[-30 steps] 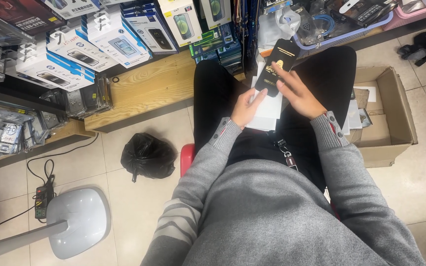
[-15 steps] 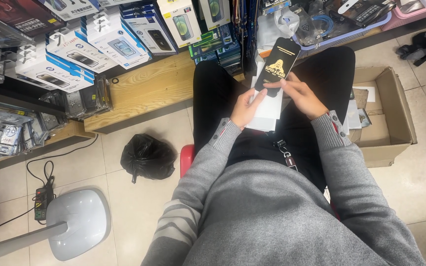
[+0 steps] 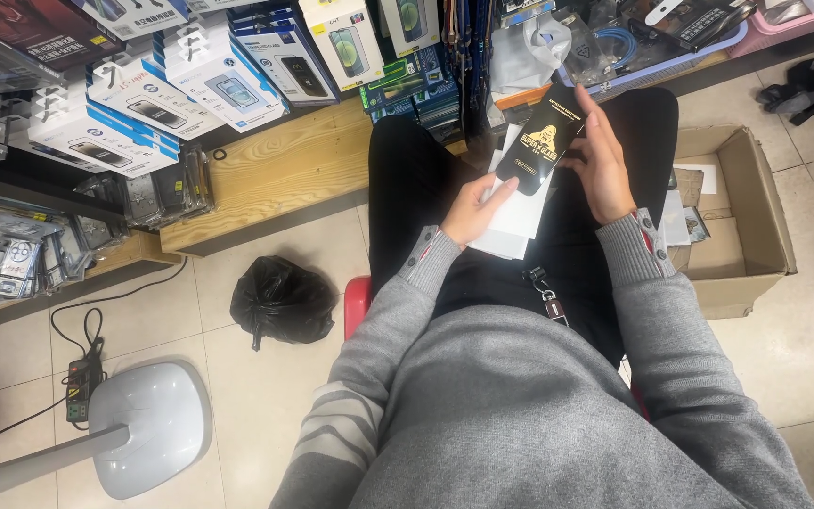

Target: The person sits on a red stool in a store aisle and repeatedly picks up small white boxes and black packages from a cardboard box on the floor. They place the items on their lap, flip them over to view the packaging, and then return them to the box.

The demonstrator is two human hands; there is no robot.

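Observation:
A flat black packet with gold print (image 3: 546, 139) is held up over my lap, tilted with its top to the right. My right hand (image 3: 603, 162) grips its right edge with the fingers spread along it. My left hand (image 3: 475, 207) pinches its lower left corner. Under the packet a small stack of white packets (image 3: 518, 222) rests on my black trousers.
An open cardboard box (image 3: 739, 212) with papers stands on the floor at my right. A wooden shelf (image 3: 275, 174) with boxed phone accessories (image 3: 190, 80) runs ahead. A black plastic bag (image 3: 280, 302), a power strip (image 3: 80, 388) and a grey stand base (image 3: 148, 429) lie left.
The black packet has been raised off the white stack and turned face up towards me. My right hand shifted up along its right edge.

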